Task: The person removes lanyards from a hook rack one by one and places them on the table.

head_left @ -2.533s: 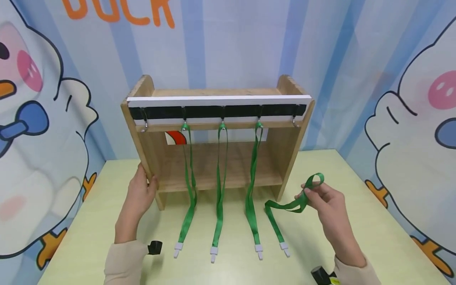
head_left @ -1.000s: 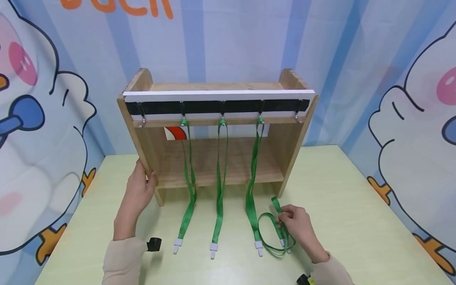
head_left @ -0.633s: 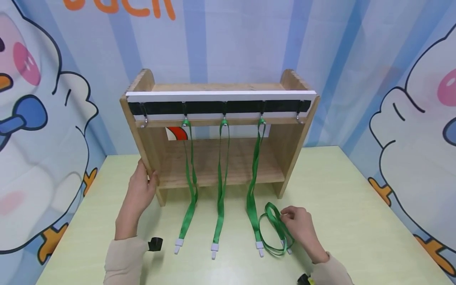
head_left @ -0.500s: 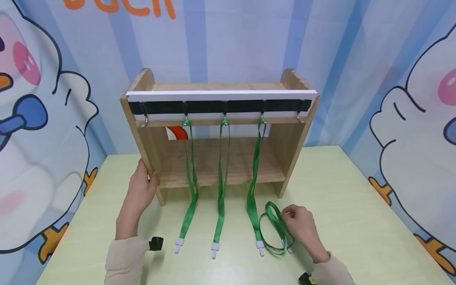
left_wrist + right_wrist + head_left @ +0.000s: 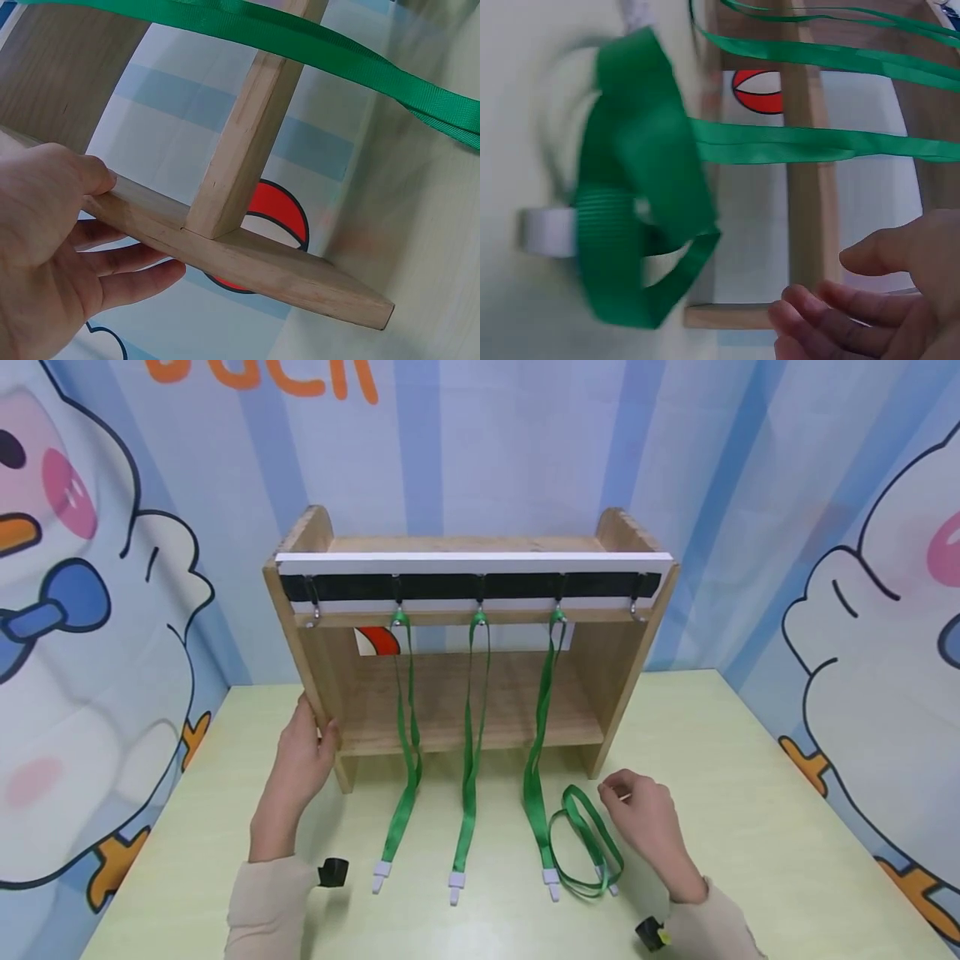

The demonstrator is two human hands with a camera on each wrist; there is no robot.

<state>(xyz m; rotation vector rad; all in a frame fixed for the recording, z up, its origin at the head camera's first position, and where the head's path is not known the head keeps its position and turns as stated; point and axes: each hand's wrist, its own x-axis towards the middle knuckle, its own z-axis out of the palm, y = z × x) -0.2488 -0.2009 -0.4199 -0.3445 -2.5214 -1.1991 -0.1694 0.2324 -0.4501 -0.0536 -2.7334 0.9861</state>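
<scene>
My left hand (image 5: 303, 760) grips the left side panel of a wooden shelf (image 5: 622, 685); in the left wrist view the thumb (image 5: 94, 176) lies on one face of the panel and the fingers on the other. Three green lanyards (image 5: 468, 768) hang from the middle hooks, white clips downward. A fourth green lanyard (image 5: 615, 852) lies loosely coiled on the table, its clips partly under the loops. Just beyond that coil hovers my right hand (image 5: 645, 818), holding nothing; the right wrist view shows a gap between thumb and fingers (image 5: 862, 307).
Bare metal hooks stand at both ends of the rail, the left hook (image 5: 312, 610) and the right hook (image 5: 636, 606). Black wrist cameras sit on both sleeves, the right camera (image 5: 651, 933) low over the table (image 5: 750, 793). A printed duck curtain (image 5: 517, 452) closes off the back.
My right hand has carried the fourth lanyard left and down, let it go as a coil on the table, then drawn slightly up and away. The left hand keeps its hold on the shelf.
</scene>
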